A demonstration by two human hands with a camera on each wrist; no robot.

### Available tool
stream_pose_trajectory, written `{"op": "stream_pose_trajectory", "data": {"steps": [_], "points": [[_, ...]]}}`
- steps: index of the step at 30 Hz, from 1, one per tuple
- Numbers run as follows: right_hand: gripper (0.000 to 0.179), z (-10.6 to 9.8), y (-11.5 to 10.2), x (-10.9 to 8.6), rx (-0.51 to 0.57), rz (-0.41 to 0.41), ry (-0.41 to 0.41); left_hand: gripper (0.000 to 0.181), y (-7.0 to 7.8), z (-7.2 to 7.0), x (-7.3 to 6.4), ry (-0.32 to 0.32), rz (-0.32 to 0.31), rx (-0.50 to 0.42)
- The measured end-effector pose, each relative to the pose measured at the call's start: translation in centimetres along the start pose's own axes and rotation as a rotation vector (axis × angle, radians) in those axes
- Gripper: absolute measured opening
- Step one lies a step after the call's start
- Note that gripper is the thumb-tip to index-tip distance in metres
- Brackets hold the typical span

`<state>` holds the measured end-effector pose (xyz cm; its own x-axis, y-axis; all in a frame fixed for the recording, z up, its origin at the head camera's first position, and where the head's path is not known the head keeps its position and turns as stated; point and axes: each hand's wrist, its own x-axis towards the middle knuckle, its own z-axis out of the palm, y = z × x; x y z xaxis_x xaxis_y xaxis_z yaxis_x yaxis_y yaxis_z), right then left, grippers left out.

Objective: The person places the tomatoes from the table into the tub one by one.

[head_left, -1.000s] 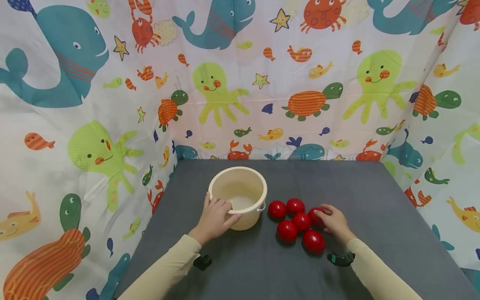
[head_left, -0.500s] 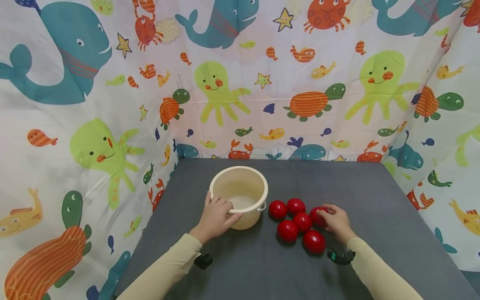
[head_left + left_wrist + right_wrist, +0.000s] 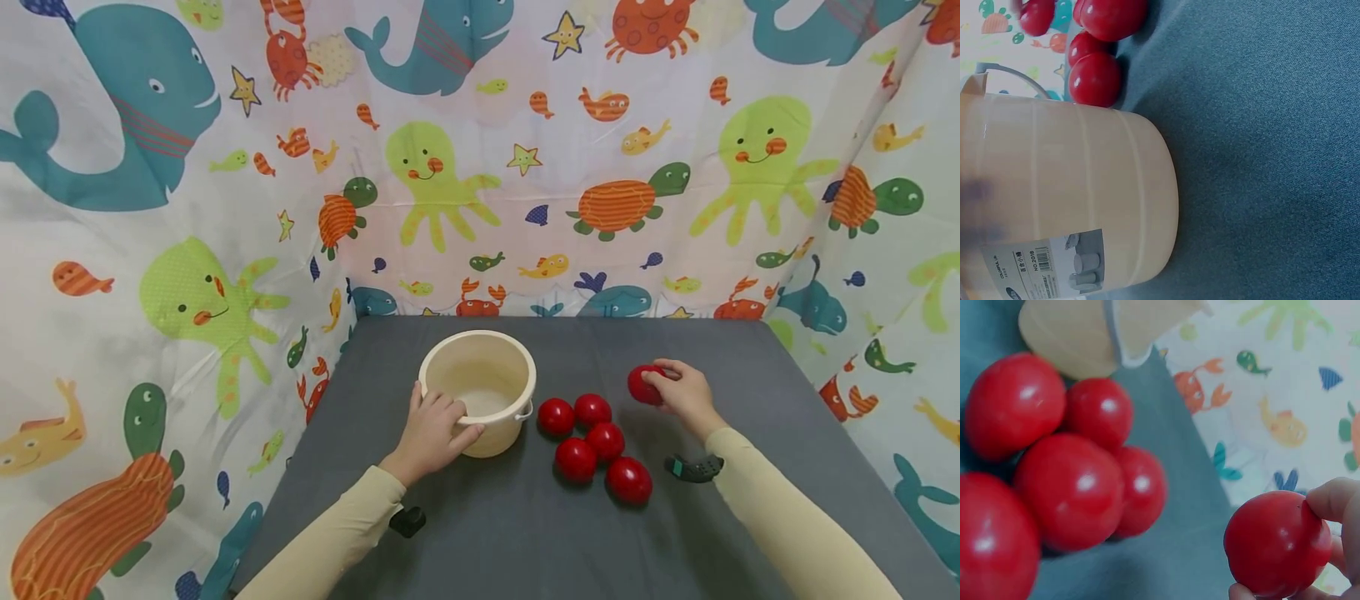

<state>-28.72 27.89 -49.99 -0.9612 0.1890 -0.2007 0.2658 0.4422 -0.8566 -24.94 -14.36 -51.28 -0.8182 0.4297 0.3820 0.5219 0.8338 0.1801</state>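
Bucket (image 3: pixel 487 440) on table (image 3: pixel 495 542), left of centre; left hand (image 3: pixel 430 433) at its near-left rim. Five balls (image 3: pixel 605 442) on table, just right of bucket: two at far side, one in middle, two at near side. Sixth ball (image 3: pixel 643 385) in right hand (image 3: pixel 686 396), right of the far pair. Cloth (image 3: pixel 480 150) behind table's far edge and along left and right.

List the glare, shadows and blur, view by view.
Head: soft, dim shadow on the table below the right sleeve, small highlights on the loose balls; left wrist: label mostly legible, held ball at upper left blurred; right wrist: bright white glints on the loose balls, bucket soft and out of focus behind them.
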Motion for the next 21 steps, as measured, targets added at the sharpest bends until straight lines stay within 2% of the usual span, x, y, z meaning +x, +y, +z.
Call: {"op": "stream_pose_trajectory", "data": {"steps": [4, 10, 16, 21], "points": [[0.065, 0.3, -2.7, 0.3, 0.015, -0.036, 0.002, 0.037, -0.1, 0.1, -0.1, 0.003, -0.004, -0.001], [0.061, 2.1, -7.0, 0.0, 0.05, -0.106, -0.039, 0.036, -0.1, 0.3, -0.2, 0.014, 0.005, 0.0], [0.057, 5.0, -11.0, -0.3, 0.087, -0.143, -0.098, 0.036, -0.1, 0.3, -0.2, 0.018, 0.007, -0.007], [0.054, 8.0, -13.4, -0.6, 0.083, -0.172, -0.13, 0.036, 0.0, 0.1, -0.1, 0.02, 0.005, -0.018]]}}
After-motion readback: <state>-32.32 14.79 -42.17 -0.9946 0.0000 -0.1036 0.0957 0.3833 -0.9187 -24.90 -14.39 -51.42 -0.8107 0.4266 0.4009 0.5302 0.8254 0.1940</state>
